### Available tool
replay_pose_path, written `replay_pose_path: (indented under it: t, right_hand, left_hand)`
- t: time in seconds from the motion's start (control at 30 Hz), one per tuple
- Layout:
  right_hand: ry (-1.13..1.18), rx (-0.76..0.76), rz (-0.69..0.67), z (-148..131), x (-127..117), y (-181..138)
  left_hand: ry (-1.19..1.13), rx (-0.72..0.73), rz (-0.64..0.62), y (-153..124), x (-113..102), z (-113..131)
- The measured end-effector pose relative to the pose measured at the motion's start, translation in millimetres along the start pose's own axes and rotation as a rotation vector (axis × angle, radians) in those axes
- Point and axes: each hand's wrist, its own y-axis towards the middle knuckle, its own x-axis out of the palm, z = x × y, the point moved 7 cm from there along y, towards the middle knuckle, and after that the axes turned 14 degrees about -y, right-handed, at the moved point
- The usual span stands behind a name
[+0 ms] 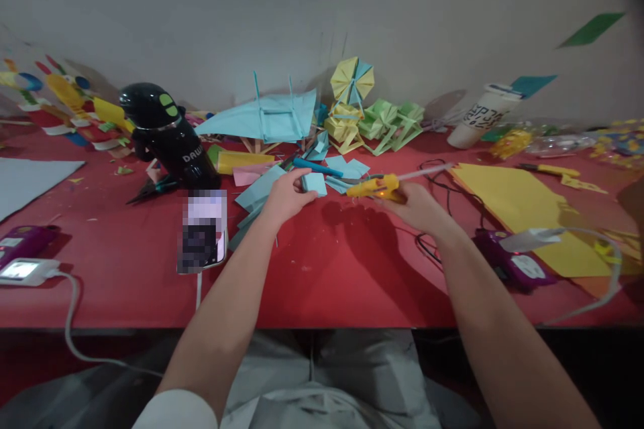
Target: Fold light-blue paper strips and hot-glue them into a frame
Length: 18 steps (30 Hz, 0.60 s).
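A small folded piece of light blue paper (pixel 314 184) is pinched between the thumb and fingers of my left hand (pixel 288 197). My right hand (pixel 413 204) grips a yellow hot glue gun (pixel 373 186), its nozzle pointing left toward the paper, a short gap apart. A clear glue stick (pixel 426 171) juts from the back of the gun, and a small orange light glows on its body. Behind my left hand lie a blue pen-like stick (pixel 318 167) and loose light blue paper pieces (pixel 261 186).
Folded paper models (pixel 352 114) stand along the wall, beside a light blue paper structure (pixel 282 117). A black bottle (pixel 168 137) and a phone (pixel 204 231) are on the left. Yellow paper sheets (pixel 523 221), a purple power strip (pixel 513 261) and a paper cup (pixel 483 115) occupy the right.
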Motion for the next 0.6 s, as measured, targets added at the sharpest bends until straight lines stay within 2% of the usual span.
replay_pose_path:
  t: [0.1,0.23,0.47,0.6]
  right_hand:
    - [0.16,0.027,0.072,-1,-5,7]
    - [0.299,0.032,0.094,-11,3,6]
    - [0.358,-0.023,0.051,-29,21,-2]
    - [0.254,-0.064,0.078,-34,18,-3]
  left_hand:
    - [-0.003,0.007,-0.017,0,1,2]
    - [-0.094,-0.02,-0.05,-2,5,5]
    - [-0.124,-0.045,-0.111,-7,15,11]
    - [-0.136,-0.028,-0.158,-8,20,13]
